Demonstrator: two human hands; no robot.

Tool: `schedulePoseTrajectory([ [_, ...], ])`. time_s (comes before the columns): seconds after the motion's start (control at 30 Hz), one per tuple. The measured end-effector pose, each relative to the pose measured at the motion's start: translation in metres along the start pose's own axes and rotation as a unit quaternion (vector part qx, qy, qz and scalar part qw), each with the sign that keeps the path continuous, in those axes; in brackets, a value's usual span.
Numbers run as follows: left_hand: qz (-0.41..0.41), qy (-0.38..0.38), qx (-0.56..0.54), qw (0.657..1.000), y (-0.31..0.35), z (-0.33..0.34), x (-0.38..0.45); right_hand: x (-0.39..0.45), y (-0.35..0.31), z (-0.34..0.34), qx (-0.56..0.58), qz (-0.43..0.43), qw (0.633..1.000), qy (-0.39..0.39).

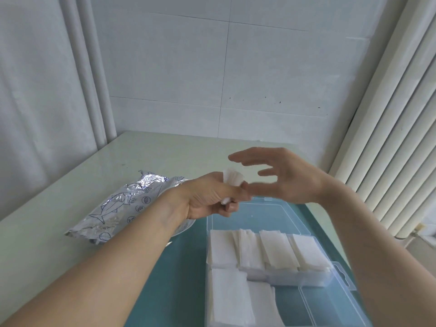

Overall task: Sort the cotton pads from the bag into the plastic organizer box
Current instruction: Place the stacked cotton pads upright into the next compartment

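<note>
Head view
Left hand: the left hand (210, 197) is raised above the table, fingers curled round a small stack of cotton pads (232, 179), whose white edges stick out above and below the fist.
Right hand: the right hand (290, 178) hovers just beside the left, palm turned toward it, fingers spread and loosely bent, gripping nothing; one fingertip comes close to the held stack, but I cannot tell whether it touches.
Bag: a crinkled silver foil bag (118, 206) printed with a blue fish lies on the pale tabletop, left of the box and partly behind the left forearm.
Organizer box: the clear plastic organizer box (316, 276) sits open on a teal mat (179, 267) under the hands, its lid (264, 215) tipped back on the far side.
Pads already in: white cotton pads in the box (266, 250) fill the far row of compartments, and more lie in the near left compartments; the near right compartment shows only clear plastic.
Surroundings: white tiled wall (259, 74) behind, a ribbed radiator (396, 128) on the right.
</note>
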State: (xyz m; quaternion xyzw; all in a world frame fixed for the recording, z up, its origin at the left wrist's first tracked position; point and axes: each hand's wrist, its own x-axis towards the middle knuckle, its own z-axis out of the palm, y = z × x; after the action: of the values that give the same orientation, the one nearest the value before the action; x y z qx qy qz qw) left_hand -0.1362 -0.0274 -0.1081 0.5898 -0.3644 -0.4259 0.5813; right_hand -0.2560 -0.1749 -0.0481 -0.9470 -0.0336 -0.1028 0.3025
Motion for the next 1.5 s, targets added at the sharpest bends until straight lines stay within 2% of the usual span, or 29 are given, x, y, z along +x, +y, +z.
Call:
schedulePoseTrajectory([
  [0.07,-0.019,-0.017,0.020,0.999,0.001,0.000,-0.002,0.000,-0.005,-0.001,0.049,-0.023,0.997,0.054],
  [0.13,-0.031,-0.043,0.044,0.998,0.002,0.003,-0.003,0.003,-0.007,0.004,0.031,-0.029,0.996,0.075],
  [0.23,-0.041,-0.068,0.079,0.994,0.002,0.006,-0.005,0.005,-0.006,0.010,0.001,-0.022,0.998,0.058],
  [0.37,-0.041,-0.095,0.079,0.992,0.002,0.007,-0.006,0.006,-0.005,0.008,0.013,-0.013,0.999,0.051],
  [0.47,-0.044,-0.090,0.050,0.994,0.001,0.007,-0.006,0.008,-0.003,0.005,0.051,-0.033,0.988,0.139],
  [0.53,-0.029,-0.085,-0.002,0.996,0.002,0.005,-0.006,0.010,0.001,-0.001,0.101,-0.036,0.965,0.240],
  [0.6,0.003,-0.086,-0.073,0.994,0.001,0.001,-0.006,0.009,0.004,-0.008,0.189,-0.016,0.941,0.279],
  [0.7,0.034,-0.101,-0.195,0.975,0.001,-0.004,-0.005,0.007,0.003,-0.008,0.245,0.001,0.946,0.211],
  [0.8,0.050,-0.125,-0.249,0.959,0.004,-0.003,-0.005,0.008,-0.002,0.003,0.197,-0.009,0.967,0.161],
  [0.93,0.065,-0.154,-0.215,0.962,0.010,0.003,-0.006,0.011,-0.008,0.016,0.112,-0.008,0.982,0.149],
  [1.0,0.078,-0.146,-0.182,0.969,0.013,0.007,-0.008,0.011,-0.008,0.020,0.079,0.002,0.986,0.150],
  [1.1,0.050,-0.118,-0.190,0.973,0.010,0.008,-0.007,0.013,-0.006,0.023,0.023,0.009,0.986,0.165],
  [1.17,0.027,-0.083,-0.197,0.977,0.008,0.006,-0.005,0.012,-0.006,0.019,0.052,0.007,0.989,0.135],
  [1.27,0.016,-0.026,-0.209,0.977,0.009,0.008,-0.002,0.005,-0.006,0.008,0.133,0.002,0.990,0.050],
  [1.37,0.024,-0.014,-0.201,0.979,0.013,0.015,-0.004,0.002,-0.009,0.012,0.033,-0.004,0.999,-0.005],
  [1.5,0.030,-0.059,-0.142,0.988,0.017,0.022,-0.007,0.009,-0.014,0.026,-0.082,-0.008,0.994,0.066],
])
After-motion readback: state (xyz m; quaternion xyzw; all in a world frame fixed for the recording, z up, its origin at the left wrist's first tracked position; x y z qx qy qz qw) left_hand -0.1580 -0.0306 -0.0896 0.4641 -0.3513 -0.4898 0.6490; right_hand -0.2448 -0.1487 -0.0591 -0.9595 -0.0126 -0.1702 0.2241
